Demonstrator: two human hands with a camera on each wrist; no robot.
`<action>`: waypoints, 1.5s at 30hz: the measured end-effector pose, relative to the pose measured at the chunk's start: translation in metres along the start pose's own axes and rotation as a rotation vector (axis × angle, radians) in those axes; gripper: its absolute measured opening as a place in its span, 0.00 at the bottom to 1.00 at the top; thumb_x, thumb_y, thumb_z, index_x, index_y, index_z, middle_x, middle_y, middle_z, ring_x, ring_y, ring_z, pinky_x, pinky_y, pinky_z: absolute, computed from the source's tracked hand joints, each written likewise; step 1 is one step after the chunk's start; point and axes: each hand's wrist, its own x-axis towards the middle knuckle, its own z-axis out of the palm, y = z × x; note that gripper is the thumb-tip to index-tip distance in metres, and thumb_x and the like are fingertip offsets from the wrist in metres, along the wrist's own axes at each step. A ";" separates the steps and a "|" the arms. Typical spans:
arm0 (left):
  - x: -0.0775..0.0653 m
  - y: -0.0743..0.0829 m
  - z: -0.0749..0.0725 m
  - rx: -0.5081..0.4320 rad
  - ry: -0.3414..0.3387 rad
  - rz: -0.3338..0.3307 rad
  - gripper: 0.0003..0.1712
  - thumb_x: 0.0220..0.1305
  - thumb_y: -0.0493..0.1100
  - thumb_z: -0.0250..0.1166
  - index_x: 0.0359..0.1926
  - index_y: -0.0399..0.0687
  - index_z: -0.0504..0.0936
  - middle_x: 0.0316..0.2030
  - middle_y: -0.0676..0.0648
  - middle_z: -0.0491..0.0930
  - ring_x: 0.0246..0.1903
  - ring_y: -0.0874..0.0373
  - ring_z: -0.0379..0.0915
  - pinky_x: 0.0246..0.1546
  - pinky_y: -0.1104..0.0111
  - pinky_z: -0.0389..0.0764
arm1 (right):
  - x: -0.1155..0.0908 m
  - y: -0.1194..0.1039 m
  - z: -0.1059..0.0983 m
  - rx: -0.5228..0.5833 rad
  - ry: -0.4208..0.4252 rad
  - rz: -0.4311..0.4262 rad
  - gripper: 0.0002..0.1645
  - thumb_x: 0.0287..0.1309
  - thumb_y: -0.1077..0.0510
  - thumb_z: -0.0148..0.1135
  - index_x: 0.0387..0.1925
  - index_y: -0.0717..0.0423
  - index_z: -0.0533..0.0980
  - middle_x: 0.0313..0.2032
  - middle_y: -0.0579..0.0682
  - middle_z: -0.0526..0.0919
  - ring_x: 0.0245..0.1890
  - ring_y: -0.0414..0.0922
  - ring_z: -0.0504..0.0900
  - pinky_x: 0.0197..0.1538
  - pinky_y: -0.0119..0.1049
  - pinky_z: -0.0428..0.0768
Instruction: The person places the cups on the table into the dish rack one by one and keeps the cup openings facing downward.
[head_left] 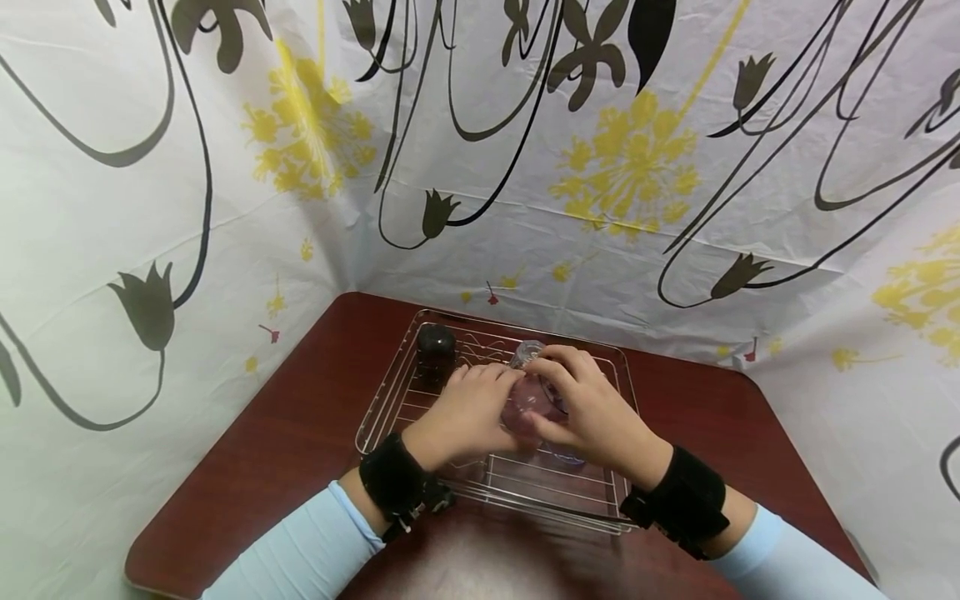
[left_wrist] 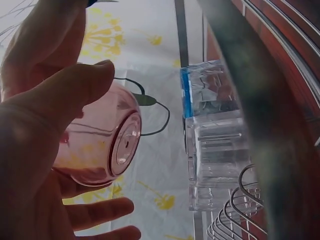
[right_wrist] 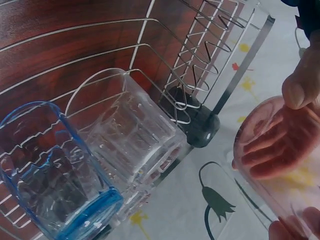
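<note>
A transparent pink glass (head_left: 528,404) is held above the wire rack between both hands, tilted on its side in the left wrist view. My left hand (head_left: 468,408) grips it from the left, its thumb along the wall of the glass in the left wrist view. From the other side my right hand (head_left: 600,417) curls its thumb and fingers round the glass. Below and beside the hands, a clear glass (right_wrist: 135,130) and a blue-rimmed glass (right_wrist: 55,170) stand on the rack; in the head view the hands partly hide them.
The metal wire rack (head_left: 397,408) rests on a dark red-brown table (head_left: 277,425). A dark, rounded cup-like object (head_left: 437,342) sits at the rack's far left corner. Patterned white sheets (head_left: 480,167) with yellow and grey flowers enclose the table.
</note>
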 end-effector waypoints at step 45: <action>-0.007 -0.010 -0.031 -0.420 0.047 0.067 0.46 0.49 0.50 0.79 0.68 0.52 0.70 0.58 0.46 0.72 0.51 0.57 0.71 0.50 0.63 0.78 | -0.027 0.017 0.005 0.143 -0.021 0.133 0.44 0.48 0.47 0.79 0.64 0.51 0.70 0.59 0.49 0.76 0.51 0.42 0.79 0.49 0.40 0.82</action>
